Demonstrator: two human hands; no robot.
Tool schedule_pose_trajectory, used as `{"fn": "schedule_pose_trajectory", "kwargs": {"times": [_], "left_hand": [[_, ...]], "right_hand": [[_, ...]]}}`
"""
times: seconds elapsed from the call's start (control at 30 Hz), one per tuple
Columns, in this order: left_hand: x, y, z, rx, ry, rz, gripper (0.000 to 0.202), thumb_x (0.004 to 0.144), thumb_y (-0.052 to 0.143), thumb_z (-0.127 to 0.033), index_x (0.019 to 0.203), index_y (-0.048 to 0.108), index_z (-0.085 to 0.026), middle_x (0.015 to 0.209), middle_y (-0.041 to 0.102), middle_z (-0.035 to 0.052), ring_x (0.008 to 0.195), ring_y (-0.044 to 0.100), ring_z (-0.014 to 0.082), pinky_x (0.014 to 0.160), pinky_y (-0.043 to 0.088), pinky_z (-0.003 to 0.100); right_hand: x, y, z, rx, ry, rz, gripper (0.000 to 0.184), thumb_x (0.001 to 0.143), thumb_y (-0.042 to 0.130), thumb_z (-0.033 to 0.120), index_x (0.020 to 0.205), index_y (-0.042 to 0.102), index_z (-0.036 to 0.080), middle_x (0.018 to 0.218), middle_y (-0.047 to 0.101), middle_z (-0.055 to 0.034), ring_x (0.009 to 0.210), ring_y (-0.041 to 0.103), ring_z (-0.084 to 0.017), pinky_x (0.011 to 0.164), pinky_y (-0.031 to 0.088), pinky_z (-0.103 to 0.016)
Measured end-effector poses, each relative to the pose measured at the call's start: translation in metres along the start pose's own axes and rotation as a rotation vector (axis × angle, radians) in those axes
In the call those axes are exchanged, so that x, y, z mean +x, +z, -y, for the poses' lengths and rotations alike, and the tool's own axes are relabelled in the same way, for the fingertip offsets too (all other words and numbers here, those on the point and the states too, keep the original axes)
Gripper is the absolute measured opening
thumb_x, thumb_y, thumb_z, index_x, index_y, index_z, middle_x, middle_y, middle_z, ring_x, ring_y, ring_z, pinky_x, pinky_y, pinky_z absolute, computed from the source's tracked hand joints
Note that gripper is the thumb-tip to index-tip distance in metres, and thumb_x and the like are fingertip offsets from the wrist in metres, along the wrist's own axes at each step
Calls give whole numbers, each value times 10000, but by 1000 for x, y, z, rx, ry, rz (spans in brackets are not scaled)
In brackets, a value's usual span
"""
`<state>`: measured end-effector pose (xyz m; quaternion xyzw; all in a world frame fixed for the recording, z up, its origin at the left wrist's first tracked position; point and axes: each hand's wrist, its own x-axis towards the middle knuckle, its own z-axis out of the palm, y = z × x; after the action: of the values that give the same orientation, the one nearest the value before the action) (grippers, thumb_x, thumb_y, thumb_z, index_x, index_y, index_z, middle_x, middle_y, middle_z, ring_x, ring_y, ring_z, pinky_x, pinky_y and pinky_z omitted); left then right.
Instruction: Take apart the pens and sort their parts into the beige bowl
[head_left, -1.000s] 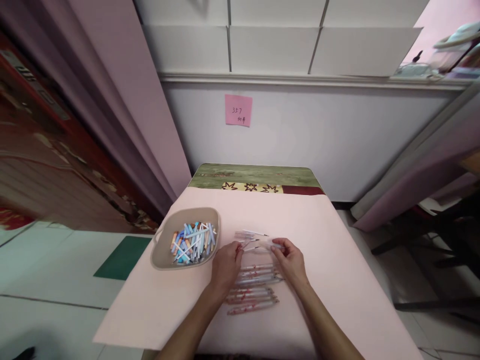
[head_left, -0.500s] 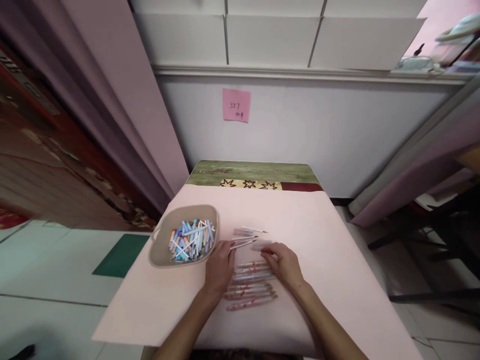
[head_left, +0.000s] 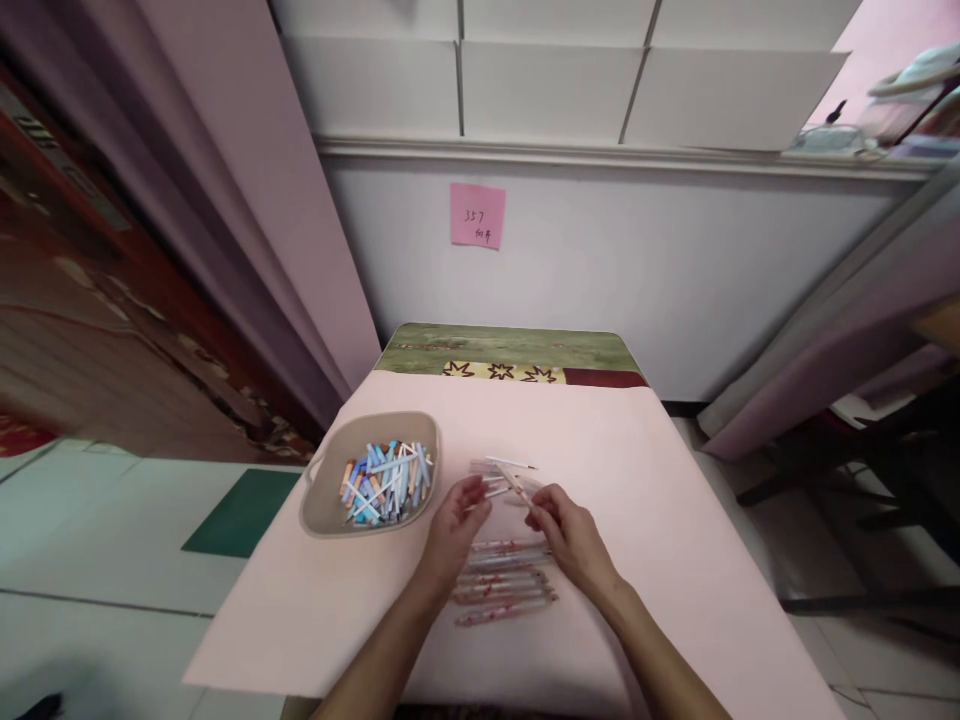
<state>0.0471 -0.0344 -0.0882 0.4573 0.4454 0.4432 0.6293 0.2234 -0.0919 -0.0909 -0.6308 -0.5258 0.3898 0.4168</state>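
My left hand (head_left: 455, 527) and my right hand (head_left: 571, 535) meet over the middle of a pink-covered table (head_left: 660, 520). My right hand pinches a thin white pen refill (head_left: 514, 480) that points up and to the left. My left hand is curled, with its fingertips near another refill (head_left: 487, 493); whether it grips it is unclear. Just beyond the hands lie a few loose refills and clear pen barrels (head_left: 504, 466). Below the hands lies a row of several clear pens with red marks (head_left: 504, 585). A beige bowl (head_left: 322, 492) to the left holds several blue, white and orange pen parts (head_left: 386, 482).
The table stands against a white wall with a pink sticky note (head_left: 477, 215). A green patterned cloth (head_left: 510, 352) shows at the table's far edge. A curtain hangs at the left, dark chair legs (head_left: 862, 480) stand at the right, and a green mat (head_left: 241, 512) lies on the tiled floor.
My right hand has let go of the clear barrel it touched and now lifts a thin refill, tilted up. My left hand has shifted slightly and curled its fingers.
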Motion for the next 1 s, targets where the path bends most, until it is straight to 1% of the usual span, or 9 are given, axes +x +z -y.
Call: {"fn": "schedule_pose_trajectory", "kwargs": {"times": [0.1,0.2,0.3,0.37,0.57,0.73,0.83,0.9,1.0], "left_hand": [[-1,17,-6,-270,-191,156,347,691,765,-312,995,687,-163,923,733,100,838,661,192,735,482,282],[2,25,-11,-390,-278,149,270,708,758,-304,917,694,-145,815,735,85,656,633,141,554,436,223],[5,23,-13,-454,-318,120,263,672,791,-261,884,698,-137,826,735,89,713,657,157,553,444,215],[7,22,-12,-471,-315,96,259,653,807,-253,854,700,-130,812,733,87,710,661,157,589,470,228],[9,28,-7,-504,-221,-51,228,598,841,-217,747,693,-129,718,702,30,723,663,136,710,496,236],[12,30,-8,-502,-200,-28,232,617,833,-244,772,701,-134,744,715,36,741,660,139,746,493,256],[14,29,-10,-505,-181,-41,227,615,833,-227,776,703,-135,749,716,30,755,661,135,789,487,259],[15,29,-11,-513,-164,-48,226,617,830,-223,783,704,-137,749,714,23,757,663,135,799,486,262],[14,30,-11,-495,-166,-30,236,626,825,-243,798,705,-134,751,715,34,748,659,140,771,488,263]], "right_hand": [[-4,14,10,498,136,158,346,826,589,543,887,569,203,681,638,-2,574,553,-138,548,400,-243],[-8,25,13,743,330,271,480,775,599,635,879,624,167,573,568,27,473,474,-93,472,341,-208],[-8,28,11,888,501,350,535,762,580,671,836,668,149,484,480,57,382,369,-61,408,266,-193],[-7,29,10,904,510,322,501,740,630,640,813,678,147,494,495,53,384,368,-51,411,266,-185],[-4,31,12,617,213,57,418,611,806,493,821,663,161,550,574,38,470,442,-74,459,319,-193],[-5,29,10,630,422,96,573,791,500,695,801,647,141,464,531,21,374,409,-80,391,258,-201],[-4,29,9,701,357,45,463,699,693,603,724,601,150,492,517,44,408,403,-55,410,267,-181],[-4,29,10,738,298,7,456,583,828,494,802,588,173,585,560,55,488,475,-64,454,318,-168],[-3,29,12,757,393,76,507,681,699,626,885,606,172,600,581,32,467,494,-81,426,303,-181]]}}
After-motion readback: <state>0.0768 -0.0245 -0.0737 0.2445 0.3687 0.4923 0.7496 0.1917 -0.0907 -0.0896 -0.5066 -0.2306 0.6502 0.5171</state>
